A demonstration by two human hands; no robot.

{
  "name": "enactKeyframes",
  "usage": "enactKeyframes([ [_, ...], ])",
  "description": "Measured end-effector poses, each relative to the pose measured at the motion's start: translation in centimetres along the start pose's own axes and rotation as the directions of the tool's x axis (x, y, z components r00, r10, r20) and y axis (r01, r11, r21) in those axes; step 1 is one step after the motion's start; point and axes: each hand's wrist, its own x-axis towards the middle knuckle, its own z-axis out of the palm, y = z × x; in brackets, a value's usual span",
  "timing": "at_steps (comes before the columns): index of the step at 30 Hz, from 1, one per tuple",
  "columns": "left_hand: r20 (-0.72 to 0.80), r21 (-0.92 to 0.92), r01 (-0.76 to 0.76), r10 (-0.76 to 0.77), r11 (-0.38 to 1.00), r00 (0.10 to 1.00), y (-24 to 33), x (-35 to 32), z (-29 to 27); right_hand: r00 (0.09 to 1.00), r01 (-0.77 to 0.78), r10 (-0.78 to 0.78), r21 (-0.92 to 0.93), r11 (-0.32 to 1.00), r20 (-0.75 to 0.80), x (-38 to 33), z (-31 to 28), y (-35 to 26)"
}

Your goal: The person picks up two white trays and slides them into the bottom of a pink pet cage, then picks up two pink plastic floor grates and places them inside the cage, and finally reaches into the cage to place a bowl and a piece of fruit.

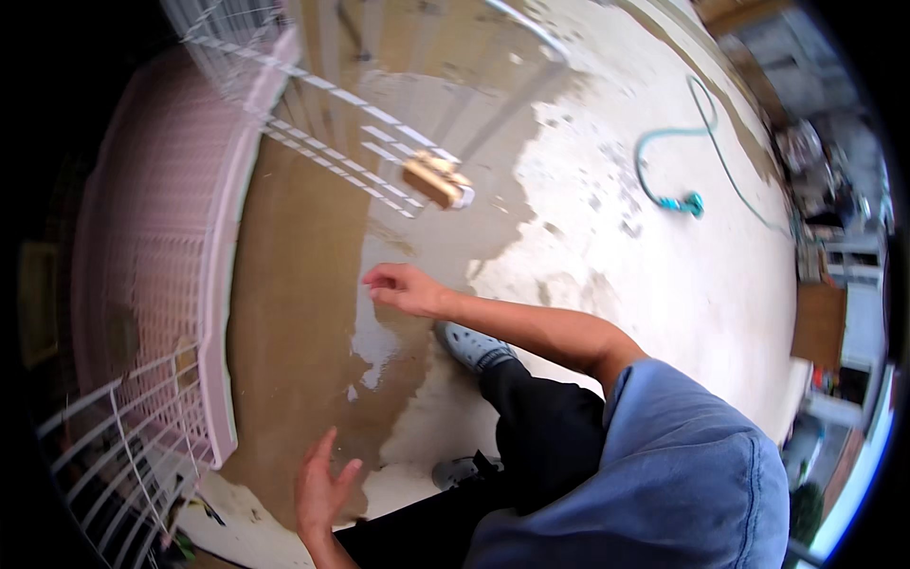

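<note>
Standing on a wet concrete floor [607, 275], the person has both hands free. One wooden scrub brush [437, 178] is the landmark: it sits well ahead on a white wire panel [351, 142], untouched. The right hand [403, 287] hovers nearer than the brush, fingers loosely curled, holding nothing. The left hand [320, 488] is nearer still, fingers spread, also holding nothing. One teal hose [675, 180] lies well to the right of the brush. Two grey shoes [471, 345] stand below it. A pink wall [161, 247] bounds the left; open floor spreads right.
</note>
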Motion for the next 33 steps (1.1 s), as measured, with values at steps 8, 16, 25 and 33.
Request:
enactKeyframes([
  [8, 0.039, -0.081, 0.007, -0.004, 0.997, 0.999, -6.1, 10.7, 0.4, 0.629, -0.477, 0.455, 0.149, 0.866, -0.63, -31.0, -15.7, 12.1],
  [16, 0.093, -0.157, 0.076, -0.062, 0.985, 0.994, -6.8, 10.4, -4.5, 0.224, -0.875, 0.664, 0.153, 0.459, -0.713, -52.3, -17.9, 14.3],
  [25, 0.165, 0.002, 0.536, -0.529, 0.844, 0.832, -31.7, -10.4, 21.5, 0.529, -0.731, 0.651, 0.097, 0.675, -0.543, -43.7, -16.8, 15.7],
  [33, 0.296, -0.324, 0.923, -0.904, 0.208, 0.307, -24.8, -32.7, 40.5, 0.785, -0.594, 0.555, -0.079, 0.801, -0.274, -23.7, -20.2, 13.9],
])
